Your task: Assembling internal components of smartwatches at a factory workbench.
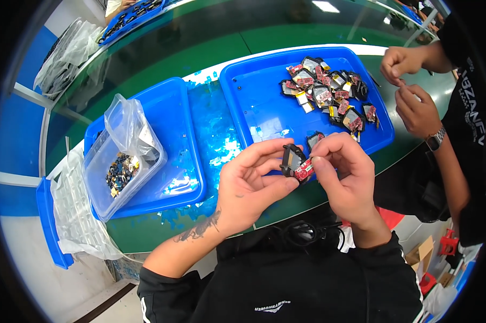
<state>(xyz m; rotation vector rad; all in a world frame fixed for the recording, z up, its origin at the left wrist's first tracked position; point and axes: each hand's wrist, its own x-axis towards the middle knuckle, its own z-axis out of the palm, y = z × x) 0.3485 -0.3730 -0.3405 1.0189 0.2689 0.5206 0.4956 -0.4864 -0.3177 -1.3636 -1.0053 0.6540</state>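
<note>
My left hand (251, 185) pinches a small black part with a red circuit strip (295, 164) between thumb and fingers. At the part's right side, my right hand (346, 172) grips its red end with the fingertips. Both hands hover over the near edge of a blue tray (253, 97). A pile of several similar black and red parts (329, 94) lies at the tray's far right, and one more part (314, 139) lies just behind my right hand.
A second blue tray (181, 116) on the left holds a clear plastic box (100, 172) with small dark and gold pieces and a plastic bag. Blue film scraps litter the green table (210, 48). Another person's hands (409, 86) work at the right.
</note>
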